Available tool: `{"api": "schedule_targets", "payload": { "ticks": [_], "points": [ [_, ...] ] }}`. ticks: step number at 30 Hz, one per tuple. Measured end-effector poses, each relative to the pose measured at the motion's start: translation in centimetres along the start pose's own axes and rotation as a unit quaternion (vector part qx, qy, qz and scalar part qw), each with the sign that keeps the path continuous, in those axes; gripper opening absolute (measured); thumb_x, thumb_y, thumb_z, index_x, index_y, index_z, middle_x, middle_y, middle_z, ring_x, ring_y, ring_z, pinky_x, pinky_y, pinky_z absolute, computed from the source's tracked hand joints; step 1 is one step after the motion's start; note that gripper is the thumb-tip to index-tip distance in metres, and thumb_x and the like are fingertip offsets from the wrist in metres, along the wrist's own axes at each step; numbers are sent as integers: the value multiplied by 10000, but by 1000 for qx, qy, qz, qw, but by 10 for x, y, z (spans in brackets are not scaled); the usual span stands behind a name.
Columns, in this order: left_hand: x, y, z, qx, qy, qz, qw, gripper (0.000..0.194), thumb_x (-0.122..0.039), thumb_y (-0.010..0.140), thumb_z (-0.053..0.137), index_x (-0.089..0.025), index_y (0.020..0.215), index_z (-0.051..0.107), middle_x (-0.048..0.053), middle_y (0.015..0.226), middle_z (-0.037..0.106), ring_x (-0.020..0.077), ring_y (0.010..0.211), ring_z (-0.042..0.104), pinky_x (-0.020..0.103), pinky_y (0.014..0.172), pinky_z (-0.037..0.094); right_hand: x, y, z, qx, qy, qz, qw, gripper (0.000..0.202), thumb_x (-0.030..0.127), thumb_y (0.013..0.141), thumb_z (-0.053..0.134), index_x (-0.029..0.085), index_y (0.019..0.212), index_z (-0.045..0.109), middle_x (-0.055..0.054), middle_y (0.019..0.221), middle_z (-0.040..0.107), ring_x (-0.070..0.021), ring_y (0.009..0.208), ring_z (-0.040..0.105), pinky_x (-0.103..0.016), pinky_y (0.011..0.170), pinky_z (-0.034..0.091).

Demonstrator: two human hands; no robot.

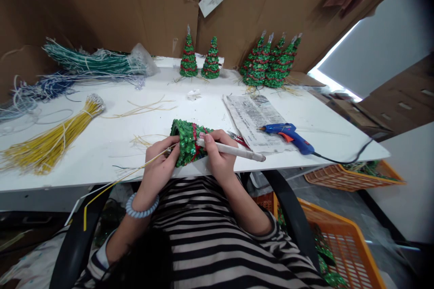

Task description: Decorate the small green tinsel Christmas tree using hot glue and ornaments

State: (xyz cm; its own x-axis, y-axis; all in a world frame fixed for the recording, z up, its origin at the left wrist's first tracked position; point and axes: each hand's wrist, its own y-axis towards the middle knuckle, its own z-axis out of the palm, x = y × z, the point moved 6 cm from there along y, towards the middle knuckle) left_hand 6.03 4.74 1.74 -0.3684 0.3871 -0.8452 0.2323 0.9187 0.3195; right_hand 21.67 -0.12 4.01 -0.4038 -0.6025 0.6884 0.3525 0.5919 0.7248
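A small green tree with red garland lies on its side in both hands, its hollow base facing left. My left hand is closed on the rim of the base, some fingers inside it. Yellow and white wires run from there down to the left. My right hand pinches a white pen-like stick, its left end against the tree's side. Whether the right fingers also touch the tree is hard to tell.
A blue glue gun rests on a newspaper, near red-handled scissors. Finished trees stand at the back. Yellow wires and green wires lie left. Orange crates are at lower right.
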Motion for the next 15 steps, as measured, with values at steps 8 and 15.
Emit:
{"api": "schedule_targets", "payload": {
  "ticks": [8, 15],
  "points": [
    [0, 1, 0, -4, 3, -1, 1000, 295, -368, 851, 533, -163, 912, 737, 75, 917, 759, 223, 862, 673, 289, 738, 497, -1, 0, 0, 3, -8, 12, 1000, 281, 334, 884, 537, 215, 631, 559, 31, 550, 565, -121, 510, 491, -296, 569, 426],
    [0, 0, 0, 1, -1, 1, 1000, 313, -376, 863, 522, -158, 935, 735, 76, 924, 755, 219, 858, 671, 286, 735, 488, -1, 0, 0, 1, -3, 7, 1000, 276, 325, 887, 539, 216, 635, 558, 34, 546, 555, -122, 513, 496, -297, 585, 430]
  ]
}}
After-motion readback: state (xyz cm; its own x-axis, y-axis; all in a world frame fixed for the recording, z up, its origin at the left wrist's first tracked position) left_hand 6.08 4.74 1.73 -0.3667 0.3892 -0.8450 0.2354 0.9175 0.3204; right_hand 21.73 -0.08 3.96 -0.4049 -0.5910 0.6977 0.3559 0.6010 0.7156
